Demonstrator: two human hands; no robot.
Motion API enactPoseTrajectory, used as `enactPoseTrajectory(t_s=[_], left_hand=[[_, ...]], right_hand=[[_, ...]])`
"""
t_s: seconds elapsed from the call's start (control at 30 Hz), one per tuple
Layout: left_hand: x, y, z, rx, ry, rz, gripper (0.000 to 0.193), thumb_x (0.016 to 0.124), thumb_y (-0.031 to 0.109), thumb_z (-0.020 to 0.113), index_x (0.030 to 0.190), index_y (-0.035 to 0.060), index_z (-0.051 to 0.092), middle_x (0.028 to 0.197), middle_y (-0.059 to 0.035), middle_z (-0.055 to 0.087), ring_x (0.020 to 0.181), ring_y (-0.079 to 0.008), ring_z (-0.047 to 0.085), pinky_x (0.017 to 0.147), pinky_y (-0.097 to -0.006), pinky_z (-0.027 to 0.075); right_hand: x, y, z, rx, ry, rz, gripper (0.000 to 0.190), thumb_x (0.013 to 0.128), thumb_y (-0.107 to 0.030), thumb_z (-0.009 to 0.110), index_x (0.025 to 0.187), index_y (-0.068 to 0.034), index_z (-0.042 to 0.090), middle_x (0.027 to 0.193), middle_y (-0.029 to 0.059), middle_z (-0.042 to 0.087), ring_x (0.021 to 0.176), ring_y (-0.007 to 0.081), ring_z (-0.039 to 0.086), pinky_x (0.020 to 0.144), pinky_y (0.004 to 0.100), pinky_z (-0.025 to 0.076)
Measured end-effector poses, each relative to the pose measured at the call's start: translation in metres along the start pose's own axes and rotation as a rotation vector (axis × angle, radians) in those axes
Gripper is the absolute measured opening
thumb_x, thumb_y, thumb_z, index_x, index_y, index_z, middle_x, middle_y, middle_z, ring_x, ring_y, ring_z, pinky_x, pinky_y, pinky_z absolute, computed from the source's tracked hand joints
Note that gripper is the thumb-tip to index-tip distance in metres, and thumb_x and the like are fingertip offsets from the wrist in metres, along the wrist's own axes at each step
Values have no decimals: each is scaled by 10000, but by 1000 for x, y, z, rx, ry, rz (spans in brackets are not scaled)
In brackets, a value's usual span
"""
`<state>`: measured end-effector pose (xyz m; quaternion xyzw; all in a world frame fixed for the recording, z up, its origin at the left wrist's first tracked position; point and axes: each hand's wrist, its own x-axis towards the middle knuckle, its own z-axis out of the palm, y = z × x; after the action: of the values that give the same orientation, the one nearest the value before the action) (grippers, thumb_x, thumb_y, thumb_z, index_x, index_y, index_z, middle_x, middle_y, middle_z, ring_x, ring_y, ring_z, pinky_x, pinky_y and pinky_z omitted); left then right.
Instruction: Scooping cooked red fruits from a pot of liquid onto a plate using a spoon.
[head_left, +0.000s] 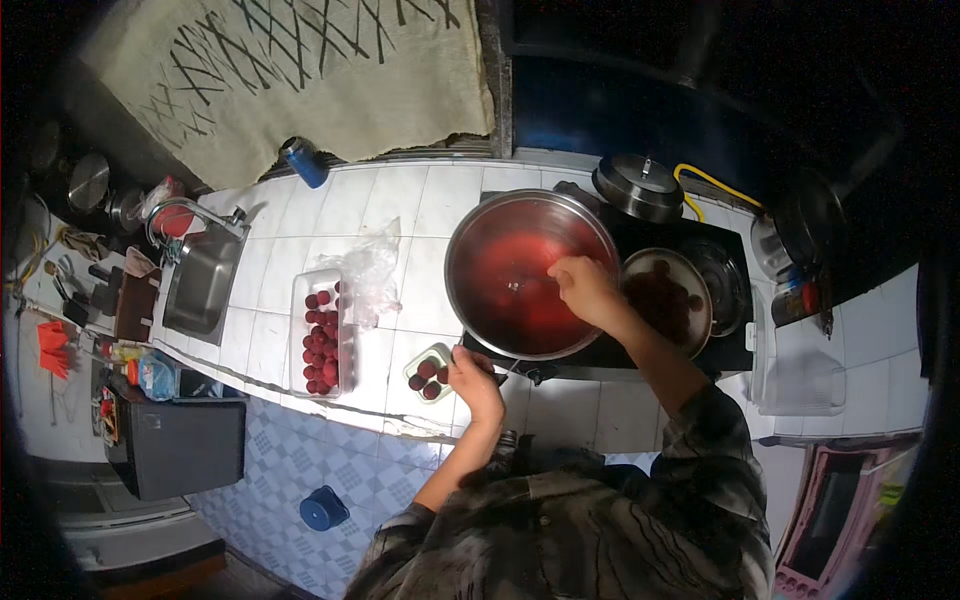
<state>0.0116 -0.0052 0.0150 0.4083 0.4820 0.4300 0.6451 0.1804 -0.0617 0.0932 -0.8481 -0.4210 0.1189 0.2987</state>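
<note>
A large steel pot with red liquid stands on the black stove. Over its right side is my right hand, fingers drawn together; whether they pinch anything is too small to tell. My left hand is at the counter's front, by a dark handle at the pot's lower left, partly hidden, so its grip is unclear. Beside it sits a small pale green dish with several dark red balls. Farther left, a clear plastic tray holds several more. Right of the pot is a pale pan with dark red pieces.
A crumpled clear plastic bag lies behind the tray. A blue bottle stands by the wall, and a steel sink is at left. Behind the stove sits a lidded steel pot near a yellow hose. A clear container is at right.
</note>
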Motion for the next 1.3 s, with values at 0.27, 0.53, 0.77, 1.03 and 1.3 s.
enactPoseTrajectory(t_s=[0.27,0.53,0.77,1.03,1.3], left_hand=[[-4,6,5,-83,-66,-112,326,862,278,305,616,72,361,478,-15,389,364,-82,337,324,-198,265],[-2,-5,2,-80,-28,-21,352,859,285,305,583,74,357,457,-10,369,387,-76,329,348,-208,258],[-3,-5,-3,-63,6,-39,319,857,256,324,591,83,344,463,5,352,404,-70,322,379,-206,252],[-2,-7,1,-119,29,53,312,855,281,338,593,113,350,468,34,325,382,-48,282,350,-196,204],[0,-5,-1,-27,14,61,359,861,263,307,549,90,346,452,14,345,387,-66,299,370,-208,241]], right_hand=[[11,4,15,509,-157,290,213,751,-44,390,866,24,555,616,78,546,490,120,500,443,223,411],[19,-1,11,630,-251,277,206,802,-63,385,889,58,526,600,76,522,471,93,474,401,203,405],[1,10,-15,799,-360,231,213,824,-72,374,918,59,513,635,78,515,478,95,474,421,203,414],[-28,18,-54,774,-536,182,211,825,-67,364,939,38,506,651,54,510,489,75,464,464,175,408],[-75,12,-52,674,-400,125,219,820,-59,352,937,8,525,655,35,488,513,74,441,480,191,390]])
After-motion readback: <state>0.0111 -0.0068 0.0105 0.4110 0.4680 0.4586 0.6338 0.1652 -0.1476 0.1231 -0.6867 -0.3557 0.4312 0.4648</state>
